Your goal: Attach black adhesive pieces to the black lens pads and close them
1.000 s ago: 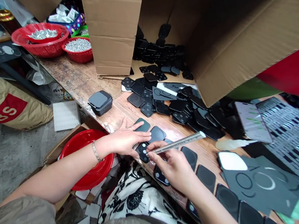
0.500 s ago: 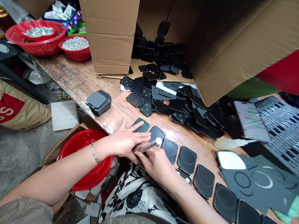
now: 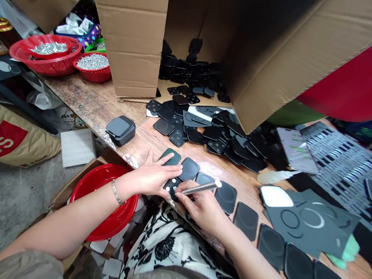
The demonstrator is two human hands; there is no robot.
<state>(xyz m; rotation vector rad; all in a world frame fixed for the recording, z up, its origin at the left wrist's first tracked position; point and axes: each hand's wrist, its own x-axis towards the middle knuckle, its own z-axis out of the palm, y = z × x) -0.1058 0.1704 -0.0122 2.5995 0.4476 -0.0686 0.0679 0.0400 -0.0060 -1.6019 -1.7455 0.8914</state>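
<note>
With its fingers spread, my left hand (image 3: pixel 150 177) rests across a dark green-black square plate (image 3: pixel 171 156) and the edge of a black plate with white dots (image 3: pixel 171 186). My right hand (image 3: pixel 201 206) pinches a slim silver pen-like rod (image 3: pixel 201 188) that lies nearly level. The rod's white end points right, and its other end is at the fingertips, close beside the dotted plate; whether it touches is unclear. A row of rounded black square plates (image 3: pixel 245 220) runs along the bench to the right. Part of this row hides behind my right hand and forearm.
A stack of black plates (image 3: pixel 120 131) stands at the bench's left edge. Loose black plates (image 3: pixel 225 141) spill from a large cardboard box (image 3: pixel 137 43). Below left sits a red basin (image 3: pixel 105 208). At right lie grey sheets (image 3: pixel 307 215) and a phone (image 3: pixel 297 150).
My right hand has shifted slightly right and down, and the rod has swung to a flatter angle. White dots on the plate between my hands now show. My left hand keeps its pose.
</note>
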